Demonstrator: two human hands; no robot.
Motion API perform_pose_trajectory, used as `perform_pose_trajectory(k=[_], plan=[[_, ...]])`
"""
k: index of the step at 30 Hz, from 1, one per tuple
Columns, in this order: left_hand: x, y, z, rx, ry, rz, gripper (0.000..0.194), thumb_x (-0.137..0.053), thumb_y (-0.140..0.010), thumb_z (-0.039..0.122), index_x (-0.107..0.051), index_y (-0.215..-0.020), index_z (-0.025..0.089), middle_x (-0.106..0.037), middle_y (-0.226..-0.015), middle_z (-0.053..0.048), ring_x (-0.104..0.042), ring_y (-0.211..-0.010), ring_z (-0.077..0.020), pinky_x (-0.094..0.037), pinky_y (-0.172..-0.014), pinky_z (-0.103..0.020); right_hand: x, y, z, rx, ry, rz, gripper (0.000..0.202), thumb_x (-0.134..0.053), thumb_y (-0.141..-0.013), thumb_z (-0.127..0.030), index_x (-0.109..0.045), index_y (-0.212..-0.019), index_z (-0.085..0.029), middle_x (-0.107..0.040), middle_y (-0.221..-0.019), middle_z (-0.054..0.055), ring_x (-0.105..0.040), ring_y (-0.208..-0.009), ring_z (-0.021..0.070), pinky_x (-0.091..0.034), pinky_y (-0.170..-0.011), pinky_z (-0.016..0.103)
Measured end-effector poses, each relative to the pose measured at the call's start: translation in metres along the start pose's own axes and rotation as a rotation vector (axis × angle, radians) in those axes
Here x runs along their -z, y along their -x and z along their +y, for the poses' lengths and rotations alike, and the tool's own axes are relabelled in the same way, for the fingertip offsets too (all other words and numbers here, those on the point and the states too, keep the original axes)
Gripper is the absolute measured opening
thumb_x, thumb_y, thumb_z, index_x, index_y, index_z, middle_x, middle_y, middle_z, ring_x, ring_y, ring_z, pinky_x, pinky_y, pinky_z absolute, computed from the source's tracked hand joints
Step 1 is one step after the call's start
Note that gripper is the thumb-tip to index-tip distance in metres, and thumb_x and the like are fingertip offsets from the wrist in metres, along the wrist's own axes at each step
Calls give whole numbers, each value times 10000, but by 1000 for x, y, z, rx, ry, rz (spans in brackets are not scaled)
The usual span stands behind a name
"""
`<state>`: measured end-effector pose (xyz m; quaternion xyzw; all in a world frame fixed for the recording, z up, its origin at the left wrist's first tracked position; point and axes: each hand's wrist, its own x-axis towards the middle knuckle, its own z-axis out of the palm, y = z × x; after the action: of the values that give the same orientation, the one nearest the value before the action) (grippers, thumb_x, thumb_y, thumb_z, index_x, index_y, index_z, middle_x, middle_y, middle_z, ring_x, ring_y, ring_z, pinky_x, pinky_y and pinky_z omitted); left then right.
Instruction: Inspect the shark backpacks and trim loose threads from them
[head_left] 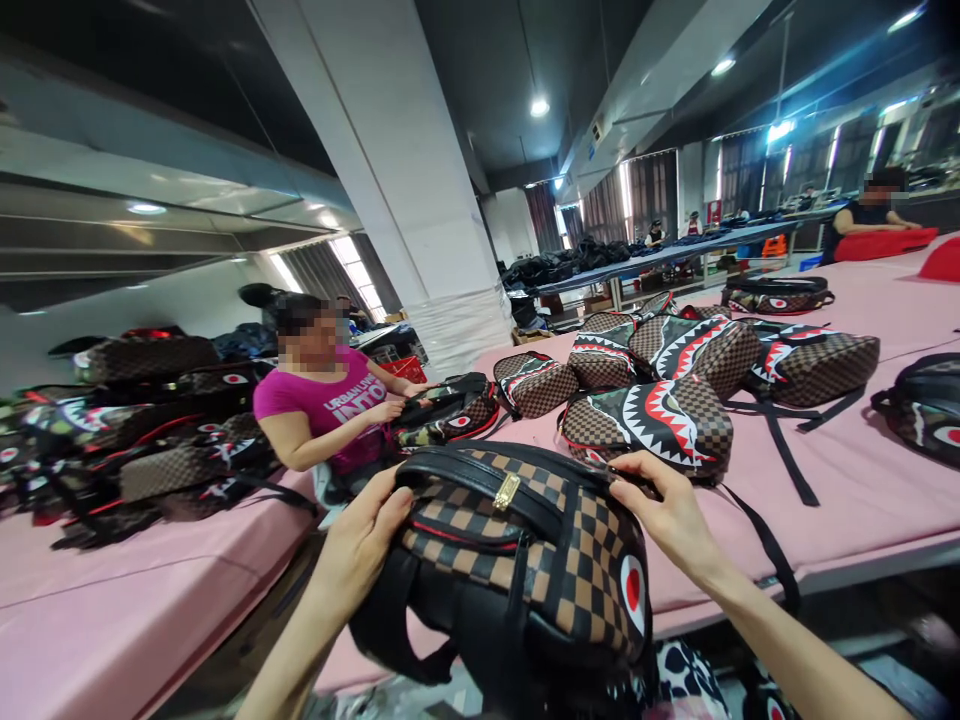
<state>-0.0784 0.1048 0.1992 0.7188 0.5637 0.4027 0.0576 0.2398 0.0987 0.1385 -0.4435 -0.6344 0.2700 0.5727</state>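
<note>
A brown checkered backpack (592,560) with black straps, a gold zipper tag and a red-and-white eye patch fills the lower middle of the head view. My left hand (367,530) grips its upper left edge, thumb on top and fingers hidden behind. At the upper right edge, my right hand (664,505) pinches the black trim between thumb and fingers. The bag is tilted, with its straps hanging toward me at the table's near edge.
Several shark-mouth backpacks (675,425) lie on the pink table (847,490) beyond. A person in a pink shirt (352,400) handles another bag at the left. More bags (165,470) are piled on the left table. A black strap (765,545) hangs over the near edge.
</note>
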Motion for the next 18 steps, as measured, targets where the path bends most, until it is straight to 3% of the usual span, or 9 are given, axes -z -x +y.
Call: perform_pose_trajectory(k=[9, 18], plan=[[-4, 4, 11, 47, 56, 28, 430, -421, -786, 524, -573, -1010, 190, -637, -944, -65, -584, -933, -243, -461, -880, -364, 3, 24, -3, 192, 296, 83, 124, -557, -826, -265, -633, -896, -196, -654, -807, 17, -595, -704, 140, -447, -610, 234], [-4, 13, 10, 68, 50, 20, 479, -403, -772, 546, -559, -1033, 176, -617, -1051, -85, -561, -1008, -254, -434, -925, -385, 1, 26, -1, 250, 335, 98, 113, -537, -846, -251, -630, -862, -187, -661, -801, 14, -596, -695, 131, -427, -612, 236]])
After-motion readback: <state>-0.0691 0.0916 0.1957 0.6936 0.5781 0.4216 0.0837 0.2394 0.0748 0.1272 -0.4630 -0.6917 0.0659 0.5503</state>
